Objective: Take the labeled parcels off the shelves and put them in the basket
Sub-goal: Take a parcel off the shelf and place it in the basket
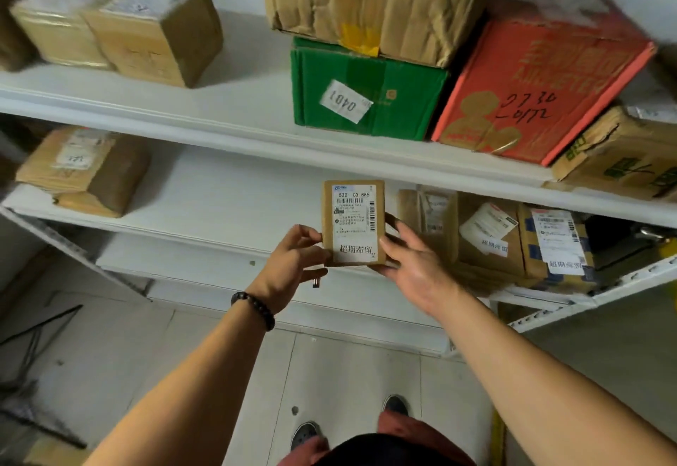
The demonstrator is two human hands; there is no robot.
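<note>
Parcel [353, 223]: upright, label [354, 209] turned into view, likely for checking.
Left hand [293, 260]: pinches its left edge.
Right hand [414, 264]: curls round its right edge.

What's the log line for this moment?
parcel: held upright in both hands | left hand: pinches its left edge | right hand: grips its right edge | basket: not in view

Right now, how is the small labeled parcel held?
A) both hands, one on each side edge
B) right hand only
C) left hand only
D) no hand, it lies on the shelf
A: the left hand pinches the left edge of the parcel and the right hand grips its right edge.
</note>
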